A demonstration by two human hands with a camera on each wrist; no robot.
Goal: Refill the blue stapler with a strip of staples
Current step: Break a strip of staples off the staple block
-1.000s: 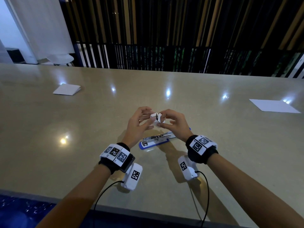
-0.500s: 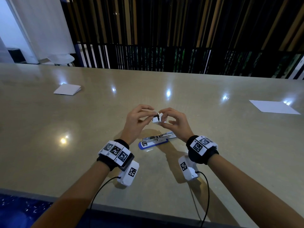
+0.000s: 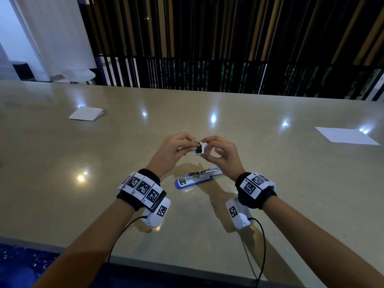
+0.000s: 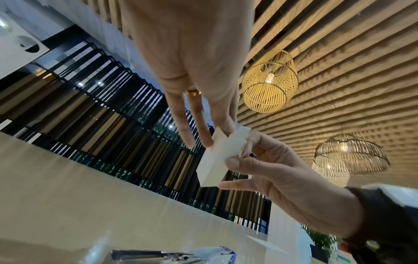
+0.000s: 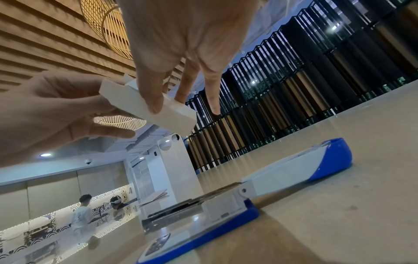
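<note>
A small white staple box [image 3: 200, 148] is held above the table between both hands. Its end toward me is open and shows dark contents. My left hand [image 3: 188, 144] pinches the box at that open end, while my right hand [image 3: 207, 146] grips its body with thumb and fingers. In the right wrist view the right thumb [image 5: 153, 96] presses on the box [image 5: 172, 116]. In the left wrist view the box [image 4: 217, 160] sits between the two hands' fingertips. The blue stapler [image 3: 197, 179] lies swung open on the table below the hands, its metal magazine [image 5: 181, 212] exposed.
A folded white paper [image 3: 86, 113] lies far left on the beige table [image 3: 62, 204]. A flat white sheet [image 3: 347, 136] lies far right. A dark slatted screen [image 3: 207, 48] runs behind the table's far edge. The near edge is close to my forearms.
Both hands kept the box and rose slightly. The box's near end now stands wider open, and the left fingers have shifted at the opening.
</note>
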